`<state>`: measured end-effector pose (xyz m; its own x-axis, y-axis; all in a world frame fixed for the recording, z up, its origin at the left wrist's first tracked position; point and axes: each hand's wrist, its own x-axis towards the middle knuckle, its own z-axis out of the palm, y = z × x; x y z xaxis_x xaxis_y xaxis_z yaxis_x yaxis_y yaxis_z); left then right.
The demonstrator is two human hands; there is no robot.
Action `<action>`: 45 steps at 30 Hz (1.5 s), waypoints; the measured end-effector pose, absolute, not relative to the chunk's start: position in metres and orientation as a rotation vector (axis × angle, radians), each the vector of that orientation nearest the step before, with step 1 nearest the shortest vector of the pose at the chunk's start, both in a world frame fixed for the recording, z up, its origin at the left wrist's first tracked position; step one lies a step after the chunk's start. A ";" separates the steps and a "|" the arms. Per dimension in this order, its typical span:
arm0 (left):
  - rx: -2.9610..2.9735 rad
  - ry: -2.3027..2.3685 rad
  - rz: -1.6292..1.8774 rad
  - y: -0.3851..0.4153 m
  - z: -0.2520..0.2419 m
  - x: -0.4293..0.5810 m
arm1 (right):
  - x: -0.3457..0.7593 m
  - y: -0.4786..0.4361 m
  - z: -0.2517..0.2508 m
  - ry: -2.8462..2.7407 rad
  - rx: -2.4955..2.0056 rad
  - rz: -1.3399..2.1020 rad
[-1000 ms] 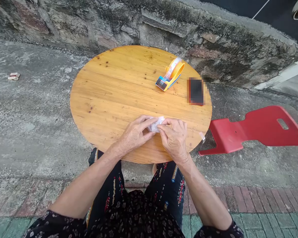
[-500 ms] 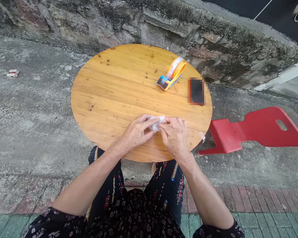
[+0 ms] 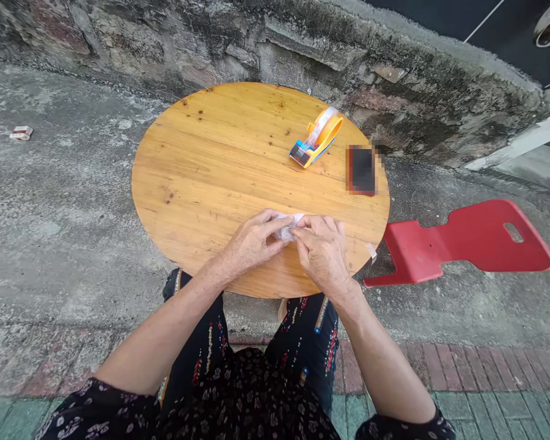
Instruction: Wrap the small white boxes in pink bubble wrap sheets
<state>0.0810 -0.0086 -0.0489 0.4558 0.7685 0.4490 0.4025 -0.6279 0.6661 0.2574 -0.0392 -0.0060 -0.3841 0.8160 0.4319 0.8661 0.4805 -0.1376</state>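
A small whitish, crinkled packet [image 3: 286, 230] lies between my hands near the front of the round wooden table [image 3: 211, 177]. My left hand [image 3: 255, 239] grips its left side, with thumb and fingers closed around it. On the other side, my right hand [image 3: 321, 244] pinches the packet's right part between thumb and fingertips. The fingers partly cover it, and I cannot make out what is inside. Farther back on the tabletop stands a yellow and blue tape dispenser [image 3: 317, 137] with a roll of tape in it.
A dark, pixelated rectangular object with a red edge [image 3: 362, 170] lies at the table's right. A strip of clear tape [image 3: 371, 252] hangs from the right front edge. Beside the table is a red plastic chair [image 3: 467, 238]. A stone wall [image 3: 201, 49] runs behind.
The right fingertips have shifted very slightly on the packet. Both hands otherwise keep their places, and the view has turned a little.
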 end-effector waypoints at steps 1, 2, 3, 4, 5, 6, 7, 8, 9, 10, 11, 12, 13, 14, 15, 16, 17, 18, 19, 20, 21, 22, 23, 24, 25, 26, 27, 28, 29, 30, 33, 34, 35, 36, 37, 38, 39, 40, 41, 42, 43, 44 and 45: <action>2.235 0.978 1.038 -0.009 -0.048 0.081 | 0.258 -0.040 -0.006 -2.293 -1.388 -0.151; 2.232 0.975 1.037 -0.009 -0.047 0.081 | 0.259 -0.041 -0.006 -2.300 -1.378 -0.148; 2.229 0.976 1.034 -0.009 -0.047 0.081 | 0.260 -0.042 -0.006 -2.305 -1.367 -0.144; 2.227 0.981 1.028 -0.009 -0.046 0.081 | 0.262 -0.044 -0.006 -2.307 -1.355 -0.143; 2.227 0.989 1.023 -0.010 -0.046 0.081 | 0.263 -0.046 -0.007 -2.304 -1.345 -0.142; 2.228 1.002 1.021 -0.010 -0.046 0.081 | 0.264 -0.048 -0.007 -2.296 -1.337 -0.143; 2.228 1.017 1.024 -0.010 -0.047 0.081 | 0.266 -0.050 -0.008 -2.285 -1.331 -0.146; 2.229 1.035 1.029 -0.011 -0.047 0.081 | 0.267 -0.052 -0.009 -2.272 -1.328 -0.150; 2.228 1.049 1.032 -0.011 -0.048 0.081 | 0.268 -0.054 -0.010 -2.261 -1.327 -0.152; 2.227 1.058 1.031 -0.011 -0.049 0.081 | 0.269 -0.056 -0.011 -2.251 -1.326 -0.151; 2.225 1.063 1.027 -0.011 -0.049 0.081 | 0.270 -0.057 -0.012 -2.240 -1.324 -0.147; 2.223 1.064 1.019 -0.011 -0.049 0.081 | 0.271 -0.057 -0.013 -2.228 -1.322 -0.139; 2.221 1.062 1.010 -0.012 -0.048 0.081 | 0.271 -0.058 -0.013 -2.215 -1.319 -0.127; 2.221 1.060 1.003 -0.012 -0.047 0.081 | 0.271 -0.057 -0.012 -2.200 -1.316 -0.113; 2.220 1.059 0.998 -0.012 -0.046 0.081 | 0.272 -0.057 -0.012 -2.179 -1.312 -0.099; 2.220 1.058 0.993 -0.012 -0.045 0.081 | 0.272 -0.057 -0.011 -2.152 -1.309 -0.089; 2.222 1.057 0.986 -0.012 -0.045 0.081 | 0.273 -0.057 -0.010 -2.122 -1.306 -0.079; 2.226 1.057 0.978 -0.013 -0.044 0.081 | 0.274 -0.057 -0.010 -2.088 -1.304 -0.069; 2.232 1.058 0.971 -0.013 -0.043 0.080 | 0.276 -0.057 -0.011 -2.053 -1.307 -0.055; 2.236 1.061 0.969 -0.013 -0.043 0.080 | 0.277 -0.058 -0.012 -2.017 -1.314 -0.035; 2.238 1.069 0.974 -0.013 -0.043 0.080 | 0.278 -0.059 -0.014 -1.982 -1.327 0.001; 2.242 1.077 0.983 -0.014 -0.042 0.081 | 0.279 -0.061 -0.017 -1.946 -1.346 0.057; 2.245 1.085 0.994 -0.015 -0.041 0.081 | 0.280 -0.062 -0.021 -1.906 -1.367 0.130; 2.249 1.091 1.006 -0.016 -0.041 0.082 | 0.280 -0.064 -0.025 -1.864 -1.388 0.212; 2.253 1.095 1.017 -0.017 -0.040 0.083 | 0.280 -0.066 -0.029 -1.823 -1.408 0.294; 2.255 1.102 1.026 -0.019 -0.040 0.084 | 0.280 -0.067 -0.034 -1.787 -1.425 0.366; 2.256 1.111 1.034 -0.021 -0.040 0.085 | 0.279 -0.068 -0.037 -1.758 -1.437 0.421; 2.254 1.123 1.045 -0.023 -0.040 0.086 | 0.278 -0.068 -0.041 -1.738 -1.444 0.456; 2.250 1.142 1.063 -0.025 -0.041 0.087 | 0.278 -0.067 -0.043 -1.731 -1.448 0.477; 2.246 1.165 1.082 -0.027 -0.043 0.088 | 0.278 -0.066 -0.045 -1.738 -1.446 0.491; 2.237 1.231 1.096 -0.032 -0.047 0.087 | 0.282 -0.062 -0.046 -1.818 -1.426 0.532; 2.237 1.247 1.079 -0.033 -0.049 0.086 | 0.285 -0.060 -0.045 -1.850 -1.419 0.545; 2.238 1.257 1.054 -0.035 -0.050 0.085 | 0.287 -0.058 -0.044 -1.879 -1.409 0.558; 2.241 1.261 1.030 -0.036 -0.051 0.084 | 0.289 -0.055 -0.043 -1.908 -1.395 0.571; 2.242 1.264 1.014 -0.038 -0.051 0.083 | 0.291 -0.053 -0.041 -1.934 -1.378 0.584; 2.241 1.266 1.004 -0.039 -0.052 0.081 | 0.292 -0.050 -0.040 -1.960 -1.356 0.598; 2.238 1.268 0.999 -0.040 -0.052 0.080 | 0.293 -0.047 -0.040 -1.988 -1.329 0.615; 2.230 1.269 1.000 -0.041 -0.053 0.079 | 0.294 -0.044 -0.039 -2.015 -1.295 0.634; 2.222 1.266 1.003 -0.041 -0.053 0.079 | 0.294 -0.041 -0.039 -2.038 -1.262 0.652; 2.213 1.259 1.008 -0.041 -0.053 0.078 | 0.294 -0.037 -0.040 -2.056 -1.227 0.671; 2.202 1.249 1.015 -0.042 -0.053 0.078 | 0.294 -0.034 -0.040 -2.071 -1.192 0.691; 2.190 1.237 1.023 -0.041 -0.052 0.078 | 0.293 -0.032 -0.040 -2.082 -1.156 0.707; 2.180 1.225 1.031 -0.041 -0.052 0.079 | 0.292 -0.029 -0.040 -2.088 -1.126 0.718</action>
